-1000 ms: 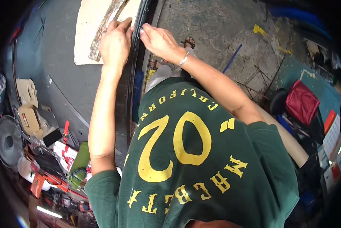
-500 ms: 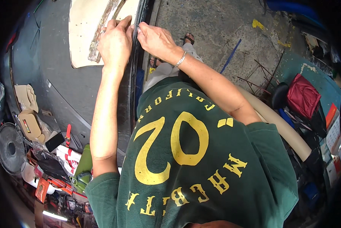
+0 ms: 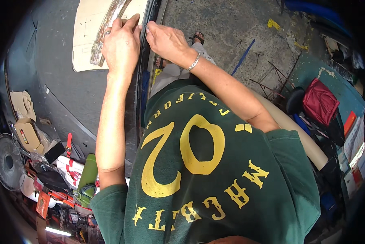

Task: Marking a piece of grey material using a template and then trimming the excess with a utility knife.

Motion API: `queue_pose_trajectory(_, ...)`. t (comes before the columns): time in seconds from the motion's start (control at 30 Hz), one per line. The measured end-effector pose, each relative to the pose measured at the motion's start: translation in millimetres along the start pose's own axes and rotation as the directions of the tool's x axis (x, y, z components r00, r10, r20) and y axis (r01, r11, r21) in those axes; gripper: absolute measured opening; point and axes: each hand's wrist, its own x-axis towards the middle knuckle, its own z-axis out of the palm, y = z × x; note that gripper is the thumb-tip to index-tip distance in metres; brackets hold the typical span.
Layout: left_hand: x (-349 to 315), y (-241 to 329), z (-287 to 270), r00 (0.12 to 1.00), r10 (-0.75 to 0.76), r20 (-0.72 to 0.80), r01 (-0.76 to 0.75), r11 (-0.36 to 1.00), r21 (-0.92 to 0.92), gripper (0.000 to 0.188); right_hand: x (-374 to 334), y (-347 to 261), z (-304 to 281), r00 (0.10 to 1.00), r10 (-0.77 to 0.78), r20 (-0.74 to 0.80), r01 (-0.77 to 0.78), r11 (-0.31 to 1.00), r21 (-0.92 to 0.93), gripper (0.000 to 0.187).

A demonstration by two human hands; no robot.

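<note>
A pale cream sheet, with a rounded corner and small dark marks, lies on the dark work table at the upper left. Across it runs a long strip, brownish and shiny as if wrapped in clear tape. My left hand rests over the strip and sheet, fingers stretched out, the thumb close to the table's edge. Just beyond that edge my right hand, with a silver bracelet, is closed in a pinch beside the left thumb. Something thin and small seems to show at its fingertips, too small to name.
The table's dark edge runs between my arms. At the lower left are a fan, an open cardboard box, a phone and a green tube. On the right lie a long beige roll and a dark red bag.
The whole view has shifted slightly. Both hands keep nearly the same place at the table's edge, the right fingertips a little apart from the left thumb.
</note>
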Motion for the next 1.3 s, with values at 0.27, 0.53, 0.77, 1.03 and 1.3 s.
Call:
queue_pose_trajectory(0.27, 0.2, -0.7, 3.8, 1.0, 0.01, -0.004, -0.01, 1.0, -0.005, 0.028, 3.3, -7.4, -3.7, 0.991, 0.113, 0.072, -0.108, 0.992, -0.063, 0.018)
queue_pose_trajectory(0.53, 1.2, 2.3, -0.1, 0.999, -0.043, -0.017, 0.042, 0.997, -0.066, 0.03, 22.9, -14.9, -25.7, 0.973, 0.068, 0.223, -0.032, 0.986, -0.163, 0.02)
queue_pose_trajectory(0.77, -13.2, 4.4, 17.4, 0.989, -0.042, -0.143, 0.041, 0.999, -0.011, 0.031, 28.0, -7.4, -48.5, 0.933, 0.098, 0.347, -0.082, 0.995, -0.062, 0.023)
queue_pose_trajectory(1.03, -36.3, 13.1, 5.4, 0.957, -0.204, -0.208, 0.175, 0.973, -0.152, 0.023, 94.3, -42.2, -85.5, 0.907, -0.319, 0.277, 0.319, 0.947, 0.046, 0.027)
queue_pose_trajectory(1.3, -71.1, 9.4, -3.6, 0.598, -0.643, -0.479, 0.589, 0.757, -0.282, 0.016, 179.4, -44.8, -69.8, 0.625, -0.559, 0.544, 0.649, 0.76, 0.034, 0.041)
